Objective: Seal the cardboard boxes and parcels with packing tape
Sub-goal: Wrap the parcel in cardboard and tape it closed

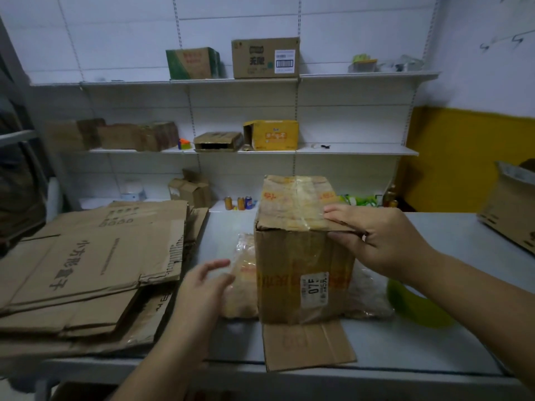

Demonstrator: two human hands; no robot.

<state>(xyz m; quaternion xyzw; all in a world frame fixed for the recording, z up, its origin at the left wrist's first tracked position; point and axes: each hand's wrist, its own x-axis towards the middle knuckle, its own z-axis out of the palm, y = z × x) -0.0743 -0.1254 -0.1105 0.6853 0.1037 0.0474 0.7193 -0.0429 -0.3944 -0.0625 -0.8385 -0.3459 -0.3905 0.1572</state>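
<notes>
A brown cardboard box (304, 273) stands on the grey bench (419, 342), near the front edge and in the middle of the view. Its top flaps are folded down and shiny old tape runs across them, but one bottom flap (307, 345) lies flat on the bench toward the person, so the box is not shut all the way. It looks like the step now is getting the box ready and holding it steady before any taping. The right hand (382, 241) pinches the near right edge of the top flap: the fingers (341, 212) lie flat on top and the thumb presses from below. The left hand (202, 290) is blurry, its fingers loosely spread and holding nothing, just beside a crinkly plastic piece (243, 273) by the box's left side. No tape roll can be seen, so the next move likely needs one found first. A stack of flat cardboard (86, 270) lies on the left.
</notes>
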